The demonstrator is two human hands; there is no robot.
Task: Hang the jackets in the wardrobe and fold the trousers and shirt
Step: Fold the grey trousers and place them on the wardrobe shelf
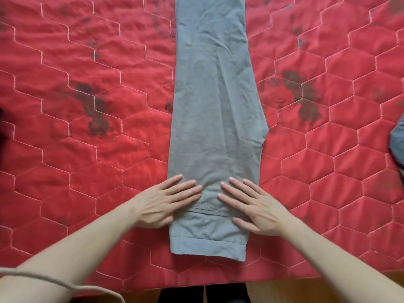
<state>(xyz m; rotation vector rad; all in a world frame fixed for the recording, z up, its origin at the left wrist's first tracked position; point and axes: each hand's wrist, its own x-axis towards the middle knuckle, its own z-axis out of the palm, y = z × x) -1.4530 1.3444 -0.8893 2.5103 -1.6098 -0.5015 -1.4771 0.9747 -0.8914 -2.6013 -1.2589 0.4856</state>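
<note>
While my left hand (167,200) and right hand (251,204) press flat, fingers straight, I smooth the trousers (215,110) beneath them for folding.

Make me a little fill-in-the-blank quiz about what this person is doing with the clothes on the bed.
1. The grey trousers lie lengthwise on a quilted cover coloured ____.
2. The number of hands pressing on the trousers is ____.
3. The left hand and right hand rest with fingers ____, not curled.
4. The end of the trousers nearest the person is the ____.

Missing words: red; two; straight; waistband
</note>
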